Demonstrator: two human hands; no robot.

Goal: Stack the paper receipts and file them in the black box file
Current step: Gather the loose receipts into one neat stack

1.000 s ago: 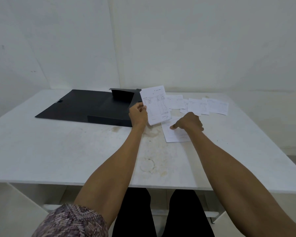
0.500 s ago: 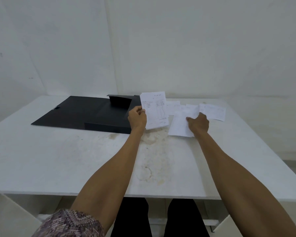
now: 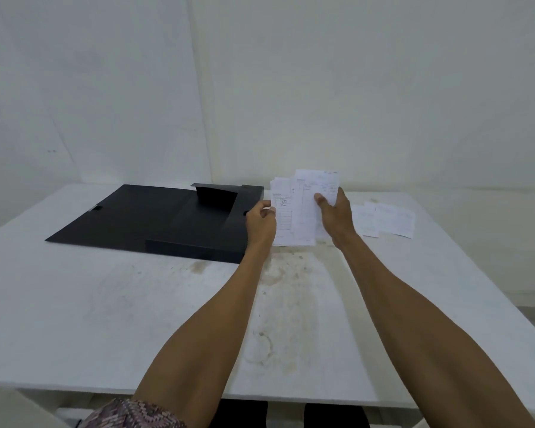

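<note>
Your right hand (image 3: 337, 219) pinches a receipt (image 3: 314, 208) upright, thumb pressed on its printed face and the other fingers hidden behind the sheet. Your left hand (image 3: 261, 222) grips a second receipt (image 3: 282, 211) by its left edge, thumb and fingertips closed on the paper. The two sheets overlap: the one in your right hand stands in front and a little higher, covering the right part of the one in your left. Both are held above the white table (image 3: 105, 304), their lower edges close to its surface; you cannot tell from this view whether they touch it.

Just left of your left hand lies the black box file (image 3: 155, 220), opened out flat, its lid spread toward the left and its shallow tray nearest your hand. A flap stands up at the far edge of the tray. No paper shows inside it.

To the right of your right hand, a few loose receipts (image 3: 389, 219) lie flat on the table, overlapping one another, near the far edge.

The tabletop in front of you is stained with brownish marks and a faint ring. A patterned sleeve (image 3: 130, 415) shows at the bottom of the view on your left arm.
</note>
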